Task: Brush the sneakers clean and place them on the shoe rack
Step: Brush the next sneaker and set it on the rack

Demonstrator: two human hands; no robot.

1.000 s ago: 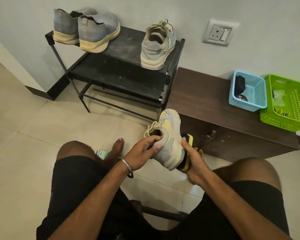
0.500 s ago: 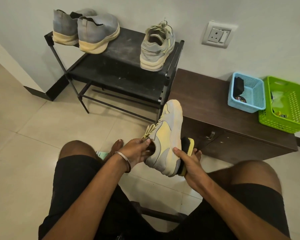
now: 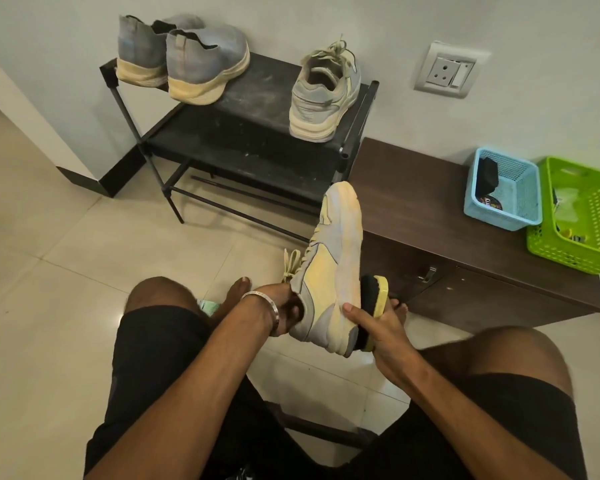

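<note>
Brushing is in hand: the sneaker [image 3: 329, 268] is held toe-up between the knees, left hand [image 3: 284, 306] gripping its collar, right hand [image 3: 378, 327] clamped on the brush [image 3: 371, 299] at its sole. Next, placement beside 1 matching sneaker [image 3: 321, 98] on the shoe rack [image 3: 250, 133] is likely called for.

Single head-worn wide-angle view, looking forward and steeply down from seated person. Own thighs and forearms fill lower frame, very near. Shoe rack [image 3: 243, 133] and wall beyond, upper frame; low cabinet [image 3: 430, 216] at right. Edges bowed by lens.
</note>
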